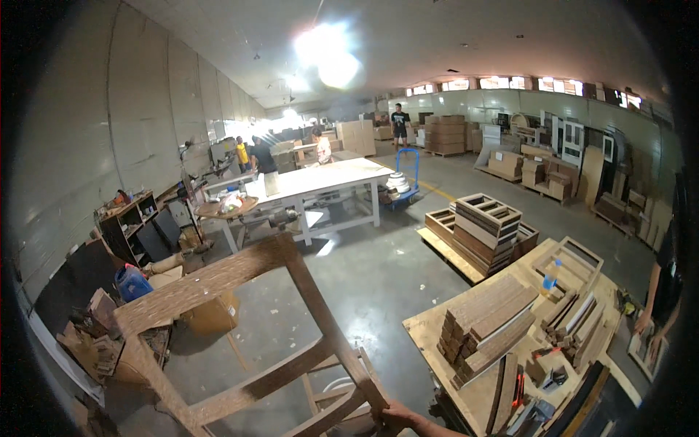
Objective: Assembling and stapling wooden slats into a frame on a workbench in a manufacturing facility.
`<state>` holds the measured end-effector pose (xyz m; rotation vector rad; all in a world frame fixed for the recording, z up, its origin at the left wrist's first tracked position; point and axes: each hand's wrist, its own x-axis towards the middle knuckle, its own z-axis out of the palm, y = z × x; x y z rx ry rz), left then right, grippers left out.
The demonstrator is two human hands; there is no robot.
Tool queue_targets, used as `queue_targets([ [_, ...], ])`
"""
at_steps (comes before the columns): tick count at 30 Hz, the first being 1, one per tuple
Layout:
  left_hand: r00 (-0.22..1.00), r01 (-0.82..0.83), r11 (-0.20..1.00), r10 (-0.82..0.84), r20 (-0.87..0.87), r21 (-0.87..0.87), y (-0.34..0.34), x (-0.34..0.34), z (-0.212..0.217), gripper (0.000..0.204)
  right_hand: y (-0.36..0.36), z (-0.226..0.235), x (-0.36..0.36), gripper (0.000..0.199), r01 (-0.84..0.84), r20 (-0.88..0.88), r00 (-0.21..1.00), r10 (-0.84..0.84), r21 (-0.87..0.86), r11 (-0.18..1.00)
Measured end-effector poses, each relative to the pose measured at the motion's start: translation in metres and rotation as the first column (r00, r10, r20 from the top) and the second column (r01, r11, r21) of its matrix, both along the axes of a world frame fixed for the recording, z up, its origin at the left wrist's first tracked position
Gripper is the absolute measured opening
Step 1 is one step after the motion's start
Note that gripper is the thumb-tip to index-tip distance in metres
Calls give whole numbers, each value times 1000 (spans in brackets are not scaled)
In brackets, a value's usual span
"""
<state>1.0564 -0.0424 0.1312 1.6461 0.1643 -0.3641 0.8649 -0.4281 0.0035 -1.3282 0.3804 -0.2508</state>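
Observation:
A large wooden frame (218,280) of rough brown beams stands tilted in front of me, spanning from the left to the bottom centre. My right hand (395,416) grips its lower right corner, the forearm coming in from the bottom edge. My left hand is out of sight. The frame's lower left corner runs off the bottom of the picture.
A low plywood table (429,328) at right holds stacked wood blocks (484,324), slats, tools and a blue bottle (551,274). Another person's hand (645,323) works at its right edge. Stacked wooden crates (484,226), a white workbench (328,180), shelves and scrap at left, several people far back.

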Motion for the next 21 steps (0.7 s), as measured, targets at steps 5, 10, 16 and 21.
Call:
queue_targets([
  [5, 986, 80, 993, -66, 155, -92, -5, 20, -4, 41, 27, -6, 0, 31, 112, -57, 992, -112, 6, 994],
  [10, 975, 161, 980, -139, 174, -120, -4, 33, -16, 42, 48, 21, -9, 34, 243, -219, 952, -214, 118, 963],
  [16, 977, 147, 978, -121, 174, -147, 19, 30, -32, 44, 79, 67, -11, 65, 283, -353, 905, -237, 84, 955],
  [21, 985, 77, 986, -52, 167, -149, 58, 39, -92, 65, 83, 38, -12, 53, 314, -221, 934, -282, 128, 941],
])
